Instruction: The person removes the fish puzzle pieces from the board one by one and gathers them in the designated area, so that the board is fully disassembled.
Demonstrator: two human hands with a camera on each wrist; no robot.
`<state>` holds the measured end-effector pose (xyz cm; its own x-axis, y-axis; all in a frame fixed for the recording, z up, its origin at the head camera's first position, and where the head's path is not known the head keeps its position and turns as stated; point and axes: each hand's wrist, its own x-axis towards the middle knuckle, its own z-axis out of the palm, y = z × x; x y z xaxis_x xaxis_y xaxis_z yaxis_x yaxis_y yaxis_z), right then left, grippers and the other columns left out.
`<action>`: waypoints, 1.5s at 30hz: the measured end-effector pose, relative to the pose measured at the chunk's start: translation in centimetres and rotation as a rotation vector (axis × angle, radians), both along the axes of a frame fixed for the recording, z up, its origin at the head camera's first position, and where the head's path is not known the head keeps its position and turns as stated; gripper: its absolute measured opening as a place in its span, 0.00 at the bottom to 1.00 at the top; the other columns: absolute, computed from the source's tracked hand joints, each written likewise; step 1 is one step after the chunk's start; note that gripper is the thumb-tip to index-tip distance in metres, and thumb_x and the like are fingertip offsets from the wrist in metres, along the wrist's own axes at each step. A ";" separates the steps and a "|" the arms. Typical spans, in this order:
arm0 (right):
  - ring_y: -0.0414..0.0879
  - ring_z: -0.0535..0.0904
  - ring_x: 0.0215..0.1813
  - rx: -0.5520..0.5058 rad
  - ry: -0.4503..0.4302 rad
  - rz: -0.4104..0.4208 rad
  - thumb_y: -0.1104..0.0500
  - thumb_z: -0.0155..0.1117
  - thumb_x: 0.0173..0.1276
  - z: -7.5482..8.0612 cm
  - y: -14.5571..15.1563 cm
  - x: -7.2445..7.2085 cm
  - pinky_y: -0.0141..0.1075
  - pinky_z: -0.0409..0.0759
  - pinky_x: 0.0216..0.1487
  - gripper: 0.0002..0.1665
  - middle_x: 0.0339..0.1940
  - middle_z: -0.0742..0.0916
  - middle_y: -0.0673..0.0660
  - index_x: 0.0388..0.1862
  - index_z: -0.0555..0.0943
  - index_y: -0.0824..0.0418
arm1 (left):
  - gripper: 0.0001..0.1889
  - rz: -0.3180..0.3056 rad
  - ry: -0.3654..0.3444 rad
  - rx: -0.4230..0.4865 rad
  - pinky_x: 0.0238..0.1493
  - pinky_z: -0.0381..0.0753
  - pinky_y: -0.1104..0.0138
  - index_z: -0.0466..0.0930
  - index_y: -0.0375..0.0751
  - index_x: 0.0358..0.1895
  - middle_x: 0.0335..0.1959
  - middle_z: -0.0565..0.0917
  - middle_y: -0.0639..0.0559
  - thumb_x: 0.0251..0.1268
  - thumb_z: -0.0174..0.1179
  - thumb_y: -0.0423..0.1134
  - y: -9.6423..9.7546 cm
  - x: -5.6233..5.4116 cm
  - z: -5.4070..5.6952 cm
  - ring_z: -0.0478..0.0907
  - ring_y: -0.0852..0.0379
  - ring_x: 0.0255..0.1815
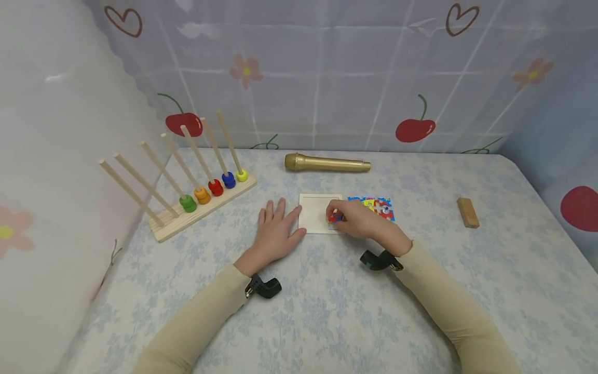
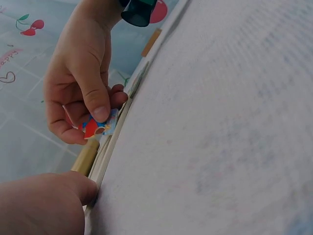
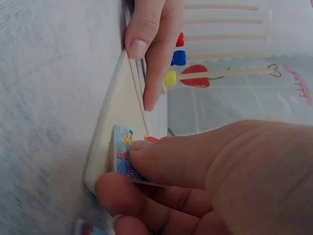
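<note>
My right hand (image 1: 358, 218) pinches a colourful puzzle piece (image 3: 122, 149) between thumb and fingers, over the right part of a pale wooden puzzle tray (image 1: 312, 214). In the right wrist view the piece is tilted and shows a yellow starfish on blue. Whether it touches the tray cannot be told. My left hand (image 1: 273, 235) lies with fingers spread at the tray's left side, thumb and forefinger touching its edge. More puzzle pieces (image 1: 384, 208) in blue, red and yellow lie just right of the tray, partly hidden by my right hand.
Behind the tray lies a gold microphone (image 1: 329, 163). A wooden peg stand (image 1: 207, 212) with coloured beads is at the left. At the right lies a wooden block (image 1: 467, 212). A patterned curtain (image 1: 317, 78) hangs along the table's back edge.
</note>
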<state>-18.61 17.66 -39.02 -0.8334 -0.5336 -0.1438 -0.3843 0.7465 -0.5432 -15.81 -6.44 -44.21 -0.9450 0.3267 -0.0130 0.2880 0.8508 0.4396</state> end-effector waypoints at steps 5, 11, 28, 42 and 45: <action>0.44 0.77 0.27 -0.038 -0.027 -0.054 0.66 0.65 0.69 1.2 1.7 0.0 0.36 0.77 0.33 0.13 0.39 0.87 0.60 0.51 0.78 0.62 | 0.33 -0.006 0.006 0.014 0.80 0.39 0.35 0.64 0.51 0.79 0.83 0.50 0.32 0.76 0.53 0.56 0.0 0.1 0.0 0.36 0.27 0.84; 0.46 0.80 0.31 -0.034 -0.004 -0.167 0.64 0.72 0.65 2.0 5.7 0.5 0.37 0.79 0.35 0.19 0.38 0.88 0.61 0.51 0.76 0.64 | 0.33 -0.008 0.003 0.020 0.80 0.39 0.35 0.63 0.51 0.79 0.83 0.49 0.32 0.76 0.53 0.56 -0.1 0.2 0.0 0.36 0.27 0.84; 0.44 0.83 0.25 -0.122 -0.099 -0.285 0.69 0.64 0.69 -1.0 12.2 2.8 0.34 0.83 0.30 0.14 0.33 0.88 0.59 0.53 0.80 0.68 | 0.33 -0.007 -0.006 0.022 0.80 0.38 0.36 0.63 0.50 0.80 0.84 0.48 0.32 0.76 0.52 0.55 0.0 0.2 0.0 0.35 0.28 0.84; 0.43 0.76 0.23 -0.022 -0.029 -0.317 0.63 0.68 0.69 -1.6 11.7 2.9 0.34 0.74 0.26 0.15 0.28 0.84 0.56 0.53 0.82 0.66 | 0.33 -0.012 -0.005 0.029 0.80 0.37 0.36 0.63 0.51 0.80 0.84 0.48 0.32 0.76 0.52 0.55 -0.1 0.3 0.0 0.34 0.28 0.84; 0.43 0.75 0.24 -0.002 -0.012 -0.310 0.62 0.68 0.68 -1.6 11.6 2.8 0.34 0.73 0.27 0.16 0.29 0.84 0.57 0.54 0.83 0.65 | 0.33 -0.013 -0.001 0.026 0.80 0.38 0.36 0.62 0.51 0.80 0.84 0.48 0.32 0.76 0.52 0.55 -0.1 0.2 -0.1 0.34 0.28 0.84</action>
